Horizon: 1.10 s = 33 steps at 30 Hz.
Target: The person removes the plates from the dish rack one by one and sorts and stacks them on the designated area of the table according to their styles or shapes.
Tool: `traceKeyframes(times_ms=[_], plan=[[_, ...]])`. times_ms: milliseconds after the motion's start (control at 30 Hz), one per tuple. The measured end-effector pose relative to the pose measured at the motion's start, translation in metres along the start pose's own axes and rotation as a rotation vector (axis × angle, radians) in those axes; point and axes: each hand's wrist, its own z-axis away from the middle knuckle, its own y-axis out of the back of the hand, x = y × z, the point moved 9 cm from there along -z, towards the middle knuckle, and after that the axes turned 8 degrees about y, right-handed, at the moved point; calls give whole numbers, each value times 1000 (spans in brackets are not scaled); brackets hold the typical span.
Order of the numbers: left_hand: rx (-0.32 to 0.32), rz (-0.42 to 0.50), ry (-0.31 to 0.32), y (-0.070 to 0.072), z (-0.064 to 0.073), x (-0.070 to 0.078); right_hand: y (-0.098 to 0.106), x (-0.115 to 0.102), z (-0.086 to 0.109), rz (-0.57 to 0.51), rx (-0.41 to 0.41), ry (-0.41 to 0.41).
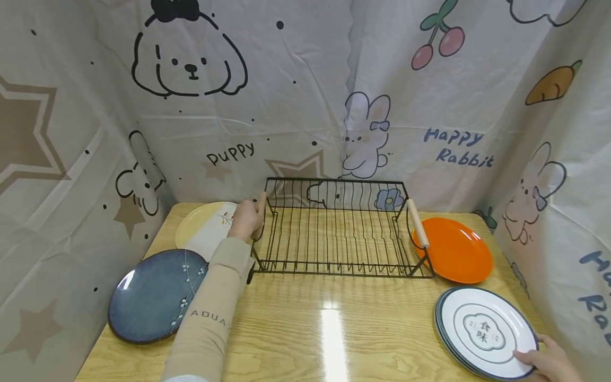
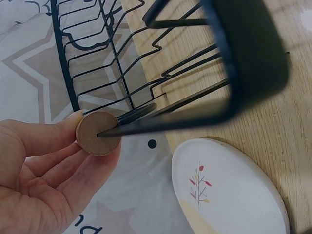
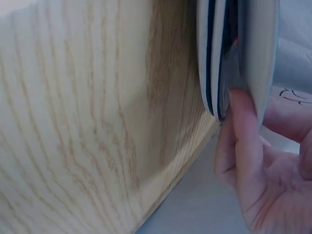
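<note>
My left hand (image 1: pixel 245 220) grips the round wooden handle (image 2: pixel 99 133) at the left end of a black wire dish rack (image 1: pixel 334 268). At the front right, my right hand (image 1: pixel 549 361) pinches the rim of the top white plate (image 1: pixel 508 318), which has a dark rim and printed characters. In the right wrist view that top plate (image 3: pixel 261 58) stands apart from the plates (image 3: pixel 209 73) under it at the edge, with the fingers (image 3: pixel 246 131) in the gap and the thumb on the other face.
A blue plate with a blossom pattern (image 1: pixel 148 297) lies at the left, in front of a yellow and white plate (image 1: pixel 205 233). An orange plate (image 1: pixel 453 252) lies right of the rack. Printed cloth (image 1: pixel 296 106) encloses the wooden table (image 1: pixel 286 329) at the back and sides.
</note>
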Motion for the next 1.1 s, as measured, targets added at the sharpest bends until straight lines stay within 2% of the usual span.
traceKeyframes(times_ms=[167,267,467,600,867,1100], plan=[[16,-8,-2,1,0,1,2,-10,4,54,77,-3],[16,-8,-1,1,0,0,4,-19,8,115,89,24],[12,-30,8,1,-1,-1,3,-33,16,210,112,-24],[18,-35,6,2,-1,-1,2,-40,21,247,111,-51],[8,-10,0,0,0,0,0,-36,14,333,84,-71],[8,-12,-2,0,-1,-1,-3,-39,13,316,57,-59]])
